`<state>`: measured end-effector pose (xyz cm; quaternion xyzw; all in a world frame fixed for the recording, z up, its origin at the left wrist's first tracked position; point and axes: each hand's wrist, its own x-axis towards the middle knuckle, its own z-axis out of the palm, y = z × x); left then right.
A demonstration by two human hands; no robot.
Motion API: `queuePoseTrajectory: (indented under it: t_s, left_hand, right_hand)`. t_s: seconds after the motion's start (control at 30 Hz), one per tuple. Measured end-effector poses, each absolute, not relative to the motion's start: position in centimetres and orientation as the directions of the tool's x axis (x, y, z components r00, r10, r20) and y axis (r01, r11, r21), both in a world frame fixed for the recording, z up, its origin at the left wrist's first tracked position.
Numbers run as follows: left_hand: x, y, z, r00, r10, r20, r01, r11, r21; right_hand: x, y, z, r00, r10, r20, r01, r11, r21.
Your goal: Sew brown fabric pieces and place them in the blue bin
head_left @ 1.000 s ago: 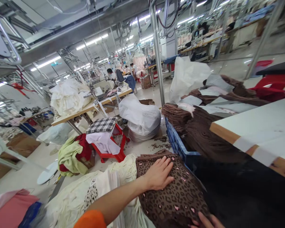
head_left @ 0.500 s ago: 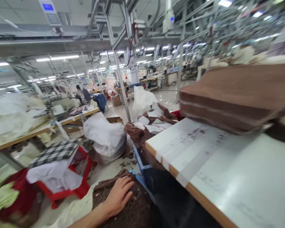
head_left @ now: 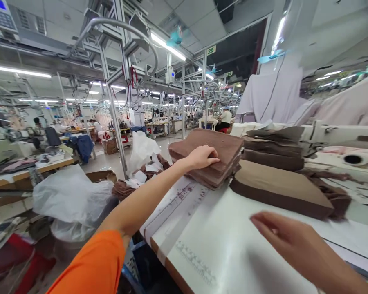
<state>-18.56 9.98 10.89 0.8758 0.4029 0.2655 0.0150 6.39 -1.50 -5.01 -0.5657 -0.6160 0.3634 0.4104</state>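
Brown fabric everywhere, and we are counting three heaps on the white worktable (head_left: 233,245): a near-left stack of folded brown fabric pieces (head_left: 211,161), a flat two-tone brown fabric bundle (head_left: 279,188) just beside it on the right, and a darker brown pile (head_left: 272,153) behind that. How many pieces are sitting in each heap we cannot tell.

The stack of folded brown fabric pieces is lying flat near the table's left edge, its long axis running from the near right toward the far left, with the layered edges facing us.

We are reaching out with our left hand (head_left: 202,157), arm stretched long from the orange sleeve (head_left: 95,265), palm down. The fingers are lying nearly flat and close together on the stack's top layer, pressing on it rather than gripping anything.

Our right hand (head_left: 291,241) is hovering low over the bare table surface, blurred, palm down, fingers extended and loosely together, holding nothing.

Off the table's left edge we are seeing one big white plastic sack (head_left: 70,196) on the floor and a heap of brown scraps with pale paper slips (head_left: 141,173) beyond it.
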Motion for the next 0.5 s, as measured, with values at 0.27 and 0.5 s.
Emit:
queuePoseTrajectory:
  t_s: [0.27,0.5]
  left_hand:
    - [-19.7,12.6,11.8,0.398,0.847,0.352,0.745,-0.522,0.416]
    - [-18.7,13.0,11.6,0.148,0.9,0.409,0.788,-0.357,0.501]
  right_hand:
    - [5.1,8.7,-0.6,0.043,0.964,0.262,0.763,0.137,-0.632]
    - [5.0,13.4,1.3,0.053,0.958,0.281,0.95,0.039,-0.311]
